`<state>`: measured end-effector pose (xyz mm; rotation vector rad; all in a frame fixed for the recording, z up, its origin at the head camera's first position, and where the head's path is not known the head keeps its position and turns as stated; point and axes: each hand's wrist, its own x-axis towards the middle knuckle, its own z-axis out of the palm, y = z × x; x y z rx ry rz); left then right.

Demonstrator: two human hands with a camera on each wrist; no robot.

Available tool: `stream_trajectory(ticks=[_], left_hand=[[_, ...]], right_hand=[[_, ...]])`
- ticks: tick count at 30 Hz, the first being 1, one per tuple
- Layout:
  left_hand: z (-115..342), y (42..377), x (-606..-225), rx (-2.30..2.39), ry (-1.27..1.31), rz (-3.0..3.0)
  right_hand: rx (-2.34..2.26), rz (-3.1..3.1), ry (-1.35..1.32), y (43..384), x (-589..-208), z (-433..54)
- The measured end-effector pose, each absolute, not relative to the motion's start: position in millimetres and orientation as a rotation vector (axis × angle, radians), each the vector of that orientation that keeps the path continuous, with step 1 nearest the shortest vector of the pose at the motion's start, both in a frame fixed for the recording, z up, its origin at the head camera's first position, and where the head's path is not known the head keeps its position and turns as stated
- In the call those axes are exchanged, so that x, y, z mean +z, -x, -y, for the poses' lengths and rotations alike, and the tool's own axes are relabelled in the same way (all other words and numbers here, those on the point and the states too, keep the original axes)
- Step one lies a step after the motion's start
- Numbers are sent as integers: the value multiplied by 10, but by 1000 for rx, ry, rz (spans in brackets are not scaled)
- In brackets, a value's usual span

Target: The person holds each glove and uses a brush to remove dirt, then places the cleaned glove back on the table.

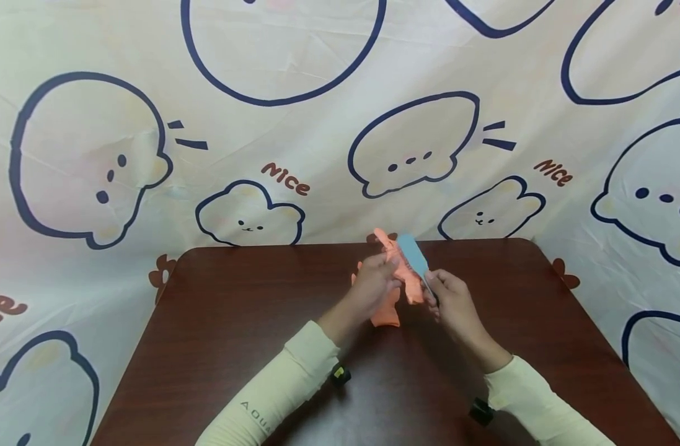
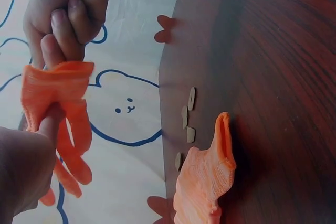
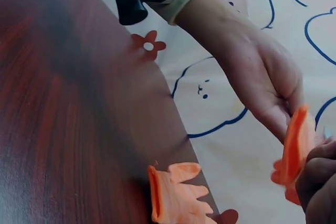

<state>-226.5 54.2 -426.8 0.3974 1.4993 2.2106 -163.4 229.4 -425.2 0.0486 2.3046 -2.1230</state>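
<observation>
My left hand (image 1: 370,285) pinches an orange knitted glove (image 1: 392,255) above the table; the thumb lies at its cuff in the left wrist view. My right hand (image 1: 454,300) grips a flat, rounded light-blue tool (image 1: 412,253) beside the glove. Its exact kind cannot be told; only a sliver of blue (image 3: 328,132) shows in the right wrist view. Fingers of the right hand (image 2: 71,22) stand close to the cuff of the held glove (image 2: 58,90). A second orange glove (image 1: 385,314) lies on the table below the hands, its cuff towards me.
The dark red-brown wooden table (image 1: 234,334) ends at a printed cloth backdrop (image 1: 328,136). Several small beige pieces (image 2: 190,134) lie near the table's edge beside the second glove. A black wrist camera (image 1: 481,411) sits under the right sleeve.
</observation>
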Motion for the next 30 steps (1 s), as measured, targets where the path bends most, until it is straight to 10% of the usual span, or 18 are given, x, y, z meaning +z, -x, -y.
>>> stream_trajectory(ticks=[30], left_hand=[[-552, 2218, -4222, 2234, -398, -1478]], right_hand=[[-2055, -2319, -58, 1630, -4251, -2376]])
